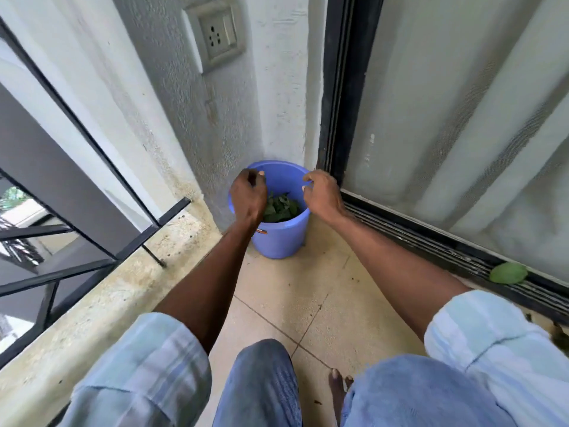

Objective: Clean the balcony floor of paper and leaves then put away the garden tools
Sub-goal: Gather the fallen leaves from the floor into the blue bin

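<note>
Both hands, the left hand [248, 192] and right hand [323, 192], hover loosely curled, holding nothing, over a blue bucket [278, 238] on beige tiles [308, 291].

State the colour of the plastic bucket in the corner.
Blue-violet plastic bucket, seen in the head view.

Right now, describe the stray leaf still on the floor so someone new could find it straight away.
Start at the black sliding door track along the right side. Follow it away from the round blue plastic bucket in the corner. The single flat green leaf lies on the track, alone, unlike the dark green leaves piled inside the bucket.
</note>
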`<state>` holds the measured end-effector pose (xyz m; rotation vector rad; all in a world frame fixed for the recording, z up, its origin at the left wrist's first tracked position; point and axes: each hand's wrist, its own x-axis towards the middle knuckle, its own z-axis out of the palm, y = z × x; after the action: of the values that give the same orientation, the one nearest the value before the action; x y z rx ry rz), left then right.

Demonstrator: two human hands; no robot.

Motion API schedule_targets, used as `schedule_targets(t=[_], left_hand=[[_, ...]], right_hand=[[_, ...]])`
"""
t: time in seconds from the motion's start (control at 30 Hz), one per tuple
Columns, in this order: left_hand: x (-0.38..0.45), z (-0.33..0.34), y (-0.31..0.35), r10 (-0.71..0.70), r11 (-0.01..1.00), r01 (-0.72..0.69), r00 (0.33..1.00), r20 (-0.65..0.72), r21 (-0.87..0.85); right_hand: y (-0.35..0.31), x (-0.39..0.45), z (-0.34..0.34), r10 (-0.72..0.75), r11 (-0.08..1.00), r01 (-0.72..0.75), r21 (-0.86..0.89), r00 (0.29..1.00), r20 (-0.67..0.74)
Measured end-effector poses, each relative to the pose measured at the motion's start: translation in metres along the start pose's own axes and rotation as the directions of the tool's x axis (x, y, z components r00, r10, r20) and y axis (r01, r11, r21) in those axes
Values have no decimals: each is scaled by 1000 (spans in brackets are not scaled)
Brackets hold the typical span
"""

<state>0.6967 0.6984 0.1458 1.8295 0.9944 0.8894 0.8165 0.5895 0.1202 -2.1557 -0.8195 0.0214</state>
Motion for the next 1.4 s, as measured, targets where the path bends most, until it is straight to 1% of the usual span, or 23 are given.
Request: schedule_targets(t=[0.1, 0.17, 0.23, 0.33, 0.43, 0.47, 0.57, 0.67, 0.7, 0.73, 0.77, 0.8, 0.87, 0.93, 0.97, 1.03, 1.1, 1.17, 1.23, 1.27, 1.33, 1.4], left_hand=[[-19, 31, 19, 158, 987, -159, 987, 19, 31], [-36, 65, 28, 217, 974, -222, 973, 84, 51], [-56, 108, 37, 254, 965, -261, 952, 169, 19], [-94, 176, 56, 293, 954, -297, 895, 337, -41], [-140, 251, 75, 284, 958, -266, 816, 503, -109], [-161, 274, 82, 272, 961, -246, 777, 567, -124], [-217, 320, 91, 256, 965, -213, 616, 745, -155], [-250, 352, 75, 183, 969, -234, 481, 858, -75], [-255, 364, 65, 141, 975, -219, 449, 882, -44], [-256, 379, 52, 91, 985, -174, 427, 900, -17], [-256, 397, 37, 34, 995, -99, 429, 903, 9], [-256, 413, 25, -26, 998, -47, 433, 901, 51], [-258, 429, 18, -95, 994, -1, 415, 905, 105], [-261, 418, 31, -132, 991, 35, 398, 908, 129], [-263, 417, 32, -133, 991, 29, 386, 913, 132], [-266, 418, 31, -112, 992, -12, 354, 928, 124], [-269, 416, 29, -99, 991, -53, 322, 942, 122], [-272, 420, 26, -94, 990, -67, 318, 944, 121], [-276, 423, 24, -93, 989, -76, 319, 943, 123], [-278, 423, 24, -98, 989, -71, 313, 945, 126], [-282, 419, 27, -123, 988, -49, 315, 941, 145], [-280, 416, 30, -165, 986, 45, 351, 922, 159]], right_hand=[[18, -9, -17, 11, 999, -4, 53, 989, -144], [39, -16, -33, 77, 994, -56, 89, 964, -253], [68, -23, -51, 179, 981, -141, 131, 921, -347], [117, -35, -85, 297, 953, -230, 197, 834, -465], [175, -58, -127, 450, 892, -336, 301, 705, -548], [197, -71, -143, 495, 869, -371, 327, 652, -575], [253, -114, -179, 591, 800, -472, 370, 511, -624], [303, -158, -202, 674, 704, -590, 395, 379, -634], [319, -171, -207, 705, 657, -640, 398, 337, -623], [335, -182, -211, 736, 604, -700, 380, 310, -601], [349, -191, -213, 765, 553, -763, 334, 307, -566], [362, -197, -215, 784, 517, -814, 265, 327, -527], [381, -203, -217, 776, 512, -854, 91, 414, -476], [395, -198, -217, 701, 583, -809, -73, 546, -458], [401, -193, -216, 663, 611, -779, -144, 602, -445], [413, -181, -212, 639, 604, -745, -283, 665, -386], [416, -180, -207, 653, 597, -715, -365, 697, -296], [416, -185, -205, 637, 601, -676, -427, 728, -254], [411, -189, -203, 620, 603, -661, -446, 741, -259], [410, -187, -202, 628, 606, -677, -417, 729, -272], [409, -181, -200, 683, 605, -746, -278, 666, -300], [410, -172, -201, 752, 574, -813, -99, 571, -330]])
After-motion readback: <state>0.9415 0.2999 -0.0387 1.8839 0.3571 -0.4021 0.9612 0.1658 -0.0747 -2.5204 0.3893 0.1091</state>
